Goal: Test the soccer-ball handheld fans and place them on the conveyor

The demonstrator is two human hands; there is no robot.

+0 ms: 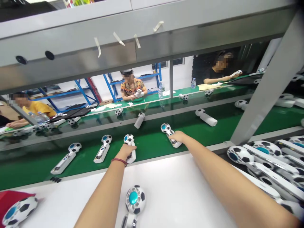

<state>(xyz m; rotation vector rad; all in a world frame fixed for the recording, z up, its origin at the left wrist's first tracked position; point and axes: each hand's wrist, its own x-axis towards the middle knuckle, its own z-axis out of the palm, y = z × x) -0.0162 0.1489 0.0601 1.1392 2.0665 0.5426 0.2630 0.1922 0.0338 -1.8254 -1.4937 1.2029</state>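
Both arms reach over the white tabletop (161, 186) to the green conveyor belt (152, 147). My left hand (127, 151) is closed around the handle of a white device (129, 138) with a soccer-ball head. Further right, my right hand (177, 137) has its fingers on the handle of another such device (165, 128), which lies tilted on the belt. Left of my left hand lie two more devices, one close by (102, 153) and one farther off (64, 163). Another ball-headed device (135, 199) with a teal centre rests on the white tabletop between my forearms.
Many devices (266, 167) are stacked at the right. A red object (14, 196) and a device (20, 210) occupy the left corner. A metal frame (256, 88) crosses overhead and down the right. Three people sit across the belt, one in a patterned shirt (133, 87).
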